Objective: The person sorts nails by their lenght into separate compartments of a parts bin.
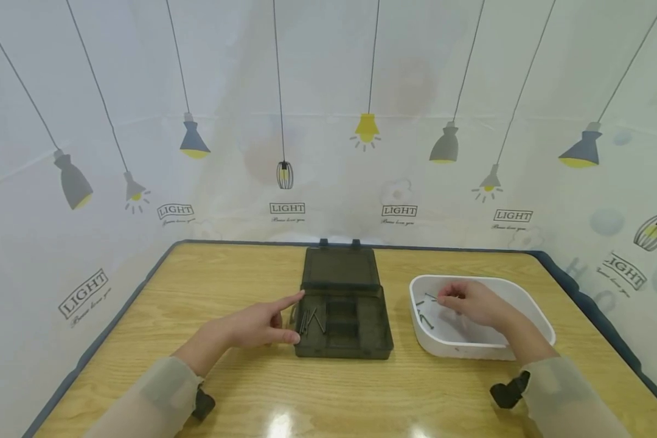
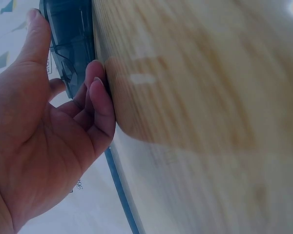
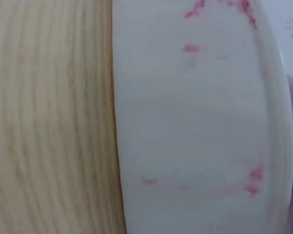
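White backdrop [image 1: 328,61] with printed hanging lamps [image 1: 367,128] (one all yellow), LIGHT labels [image 1: 287,208]; wood-grain table [image 1: 230,267] before it.

Soft, even light fills the head view; two glare spots on the glossy table [image 1: 241,389], at the bottom edge, suggest overhead lighting. Wide-angle distortion slants the patterned backdrop [image 1: 328,79] toward the sides. The left wrist view is dimmer and bluish, its upper right corner burnt out. The right wrist view is flat-lit, the white plastic tub [image 3: 195,117] softly blurred.
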Demonstrator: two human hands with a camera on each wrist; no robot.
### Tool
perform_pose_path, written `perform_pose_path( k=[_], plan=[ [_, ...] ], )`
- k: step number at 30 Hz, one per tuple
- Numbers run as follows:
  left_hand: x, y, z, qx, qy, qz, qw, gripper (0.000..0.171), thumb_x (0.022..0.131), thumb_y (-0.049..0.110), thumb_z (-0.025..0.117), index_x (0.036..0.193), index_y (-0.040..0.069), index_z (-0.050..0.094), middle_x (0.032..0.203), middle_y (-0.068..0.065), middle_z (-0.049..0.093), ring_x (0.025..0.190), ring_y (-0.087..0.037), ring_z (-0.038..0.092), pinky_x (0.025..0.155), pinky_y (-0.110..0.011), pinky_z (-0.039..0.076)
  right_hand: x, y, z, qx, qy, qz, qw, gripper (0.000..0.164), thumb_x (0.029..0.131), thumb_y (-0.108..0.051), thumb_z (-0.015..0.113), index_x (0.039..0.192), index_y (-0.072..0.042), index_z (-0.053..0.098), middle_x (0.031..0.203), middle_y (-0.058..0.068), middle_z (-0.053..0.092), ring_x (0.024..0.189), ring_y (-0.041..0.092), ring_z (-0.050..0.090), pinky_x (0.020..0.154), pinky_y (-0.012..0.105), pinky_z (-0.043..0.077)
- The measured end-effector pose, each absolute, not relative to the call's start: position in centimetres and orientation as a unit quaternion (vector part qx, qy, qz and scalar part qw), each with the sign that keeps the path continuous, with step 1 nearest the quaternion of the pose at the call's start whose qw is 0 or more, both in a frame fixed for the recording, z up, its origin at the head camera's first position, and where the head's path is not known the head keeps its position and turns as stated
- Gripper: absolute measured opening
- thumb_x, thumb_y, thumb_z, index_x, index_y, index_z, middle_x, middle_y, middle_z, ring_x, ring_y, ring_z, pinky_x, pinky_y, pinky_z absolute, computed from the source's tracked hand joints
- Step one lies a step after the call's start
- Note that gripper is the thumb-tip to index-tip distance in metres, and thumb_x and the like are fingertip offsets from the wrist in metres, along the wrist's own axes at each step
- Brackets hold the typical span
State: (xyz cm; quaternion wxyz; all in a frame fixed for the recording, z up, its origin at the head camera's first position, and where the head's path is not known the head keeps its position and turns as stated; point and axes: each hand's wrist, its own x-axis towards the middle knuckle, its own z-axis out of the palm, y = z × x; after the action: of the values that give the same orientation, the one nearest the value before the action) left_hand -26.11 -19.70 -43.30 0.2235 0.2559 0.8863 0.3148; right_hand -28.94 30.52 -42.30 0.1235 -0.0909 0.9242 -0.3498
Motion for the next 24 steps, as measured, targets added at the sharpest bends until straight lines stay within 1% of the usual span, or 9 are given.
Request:
perform_pose_path(
  k=[2,5,8,10,12,15,18,21,24],
  plan=[
    [-26.1,-19.6,-43.2,0.257,0.885,0.316,0.224,0.1,0.103,0.054,0.075,0.179,0.03,0.014,0.089,-0.002,0.071,0.075,-0.015,0.062,0.07,-0.032,0.05,-28.6,30.3,-42.0,-0.091,0.922,-0.358,0.119,0.028,0.111,-0.03,0.067,0.13,-0.01,0.072,0.117,0.01,0.071,0.098,0.023,0.059,0.08,0.035,0.052],
    [-26.0,-19.6,-43.0,0.258,0.883,0.321,0.223,0.1,0.103,0.052,0.075,0.179,0.029,0.014,0.089,-0.003,0.07,0.075,-0.016,0.062,0.07,-0.033,0.05,-28.1,29.8,-41.7,-0.106,0.919,-0.365,0.103,0.031,0.112,-0.03,0.065,0.139,-0.015,0.074,0.135,0.01,0.073,0.107,0.025,0.06,0.085,0.037,0.052],
    [-25.9,-19.5,-42.9,0.259,0.882,0.325,0.222,0.1,0.103,0.05,0.075,0.179,0.029,0.014,0.089,-0.004,0.07,0.076,-0.018,0.062,0.07,-0.034,0.05,-27.7,29.2,-41.4,-0.122,0.918,-0.367,0.087,0.031,0.113,-0.032,0.064,0.139,-0.019,0.075,0.143,0.008,0.072,0.115,0.025,0.061,0.091,0.037,0.052],
    [-25.8,-19.5,-42.9,0.26,0.881,0.327,0.221,0.1,0.103,0.049,0.076,0.179,0.028,0.014,0.089,-0.005,0.07,0.076,-0.018,0.062,0.07,-0.034,0.05,-27.4,28.7,-41.1,-0.126,0.913,-0.38,0.082,0.031,0.113,-0.033,0.064,0.139,-0.018,0.074,0.141,0.009,0.073,0.117,0.025,0.063,0.09,0.036,0.052],
    [-25.8,-19.5,-42.9,0.26,0.881,0.328,0.221,0.1,0.103,0.049,0.076,0.179,0.028,0.015,0.088,-0.005,0.07,0.076,-0.019,0.062,0.07,-0.035,0.05,-27.2,28.1,-40.8,-0.128,0.904,-0.401,0.077,0.032,0.113,-0.033,0.065,0.137,-0.014,0.072,0.136,0.011,0.074,0.113,0.026,0.066,0.085,0.035,0.054],
    [-25.8,-19.5,-43.0,0.26,0.881,0.328,0.222,0.099,0.103,0.049,0.076,0.179,0.029,0.015,0.088,-0.004,0.07,0.076,-0.018,0.062,0.07,-0.035,0.049,-26.8,27.0,-40.2,-0.14,0.885,-0.439,0.072,0.033,0.112,-0.029,0.067,0.135,-0.007,0.068,0.127,0.016,0.073,0.097,0.024,0.067,0.076,0.034,0.055],
    [-25.9,-19.6,-43.0,0.259,0.88,0.327,0.225,0.099,0.103,0.05,0.075,0.179,0.03,0.014,0.088,-0.004,0.07,0.075,-0.018,0.061,0.07,-0.035,0.049,-26.5,25.8,-39.5,-0.151,0.87,-0.465,0.065,0.032,0.11,-0.025,0.07,0.132,-0.003,0.066,0.119,0.018,0.074,0.08,0.017,0.062,0.068,0.032,0.053],
    [-25.8,-19.6,-43.0,0.257,0.881,0.327,0.227,0.099,0.104,0.051,0.075,0.179,0.03,0.014,0.089,-0.004,0.07,0.075,-0.018,0.062,0.07,-0.034,0.05,-26.3,24.5,-38.8,-0.162,0.859,-0.481,0.065,0.031,0.11,-0.023,0.071,0.131,-0.002,0.063,0.113,0.015,0.076,0.072,0.013,0.055,0.064,0.03,0.051],
    [-25.8,-19.6,-43.0,0.256,0.881,0.327,0.228,0.099,0.104,0.051,0.075,0.179,0.03,0.013,0.089,-0.004,0.07,0.076,-0.019,0.064,0.07,-0.034,0.051,-26.3,23.1,-38.4,-0.17,0.854,-0.488,0.069,0.03,0.11,-0.023,0.071,0.131,-0.003,0.062,0.109,0.008,0.079,0.07,0.013,0.054,0.064,0.03,0.05]
  ],
)
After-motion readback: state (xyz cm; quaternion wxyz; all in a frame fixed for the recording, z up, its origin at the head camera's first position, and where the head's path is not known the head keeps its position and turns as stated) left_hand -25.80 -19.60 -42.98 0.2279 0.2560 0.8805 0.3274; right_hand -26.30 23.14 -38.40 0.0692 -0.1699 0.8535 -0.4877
